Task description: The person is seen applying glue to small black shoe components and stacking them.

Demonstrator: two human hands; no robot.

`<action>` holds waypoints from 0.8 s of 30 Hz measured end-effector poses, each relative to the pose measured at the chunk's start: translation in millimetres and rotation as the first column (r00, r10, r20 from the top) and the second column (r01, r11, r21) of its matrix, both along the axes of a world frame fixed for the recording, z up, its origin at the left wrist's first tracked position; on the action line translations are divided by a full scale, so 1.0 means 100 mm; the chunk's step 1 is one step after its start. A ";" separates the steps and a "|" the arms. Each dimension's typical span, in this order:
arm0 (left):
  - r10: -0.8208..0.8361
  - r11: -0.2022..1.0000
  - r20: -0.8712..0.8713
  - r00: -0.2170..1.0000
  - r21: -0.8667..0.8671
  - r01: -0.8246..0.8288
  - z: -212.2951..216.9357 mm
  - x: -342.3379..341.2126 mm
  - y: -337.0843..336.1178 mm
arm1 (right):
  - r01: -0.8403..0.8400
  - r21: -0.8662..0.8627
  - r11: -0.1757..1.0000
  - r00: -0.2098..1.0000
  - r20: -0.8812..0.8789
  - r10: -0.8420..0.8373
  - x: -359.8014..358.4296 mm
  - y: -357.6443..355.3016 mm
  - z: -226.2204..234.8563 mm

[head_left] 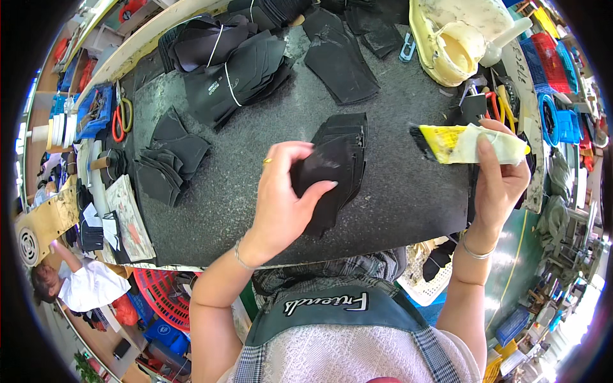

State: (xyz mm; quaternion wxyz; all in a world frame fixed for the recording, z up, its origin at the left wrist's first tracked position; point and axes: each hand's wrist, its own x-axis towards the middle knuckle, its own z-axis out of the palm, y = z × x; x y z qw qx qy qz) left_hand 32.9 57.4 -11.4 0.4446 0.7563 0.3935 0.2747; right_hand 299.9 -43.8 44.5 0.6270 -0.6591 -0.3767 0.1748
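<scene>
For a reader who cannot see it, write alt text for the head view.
The left hand grips a black cut piece atop a fanned stack on a dark worktable; the right hand holds a glue-caked brush.

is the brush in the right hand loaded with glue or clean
Loaded: the brush in the right hand is caked in yellow glue, though its black bristle tips look bare.

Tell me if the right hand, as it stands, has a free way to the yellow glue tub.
Probably yes. The right hand grips a glue brush, and the yellow glue tub sits open beyond it, with only bare worktop between.
</scene>
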 end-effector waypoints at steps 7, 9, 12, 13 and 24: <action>0.123 0.872 0.150 0.981 -0.489 -0.035 0.24 -0.26 -0.04 | -0.141 -0.038 0.989 0.989 -0.043 0.139 -0.25 0.04 0.05; -0.081 0.956 -0.093 0.992 -0.289 0.051 0.25 -0.25 -0.03 | -0.140 -0.086 0.986 0.990 -0.040 0.137 -0.38 0.06 0.09; -0.033 0.998 -0.139 0.990 -0.051 0.027 0.14 -0.19 -0.13 | -0.297 -0.137 0.945 0.945 0.099 0.311 -0.51 0.13 0.06; -0.047 0.999 -0.132 0.990 -0.006 0.047 0.12 -0.20 -0.14 | -0.298 -0.144 0.944 0.945 0.098 0.313 -0.53 0.17 0.05; -0.102 0.983 -0.088 0.991 0.141 0.114 0.11 -0.16 -0.22 | -0.262 -0.327 0.908 0.787 0.472 0.398 -0.50 0.25 0.16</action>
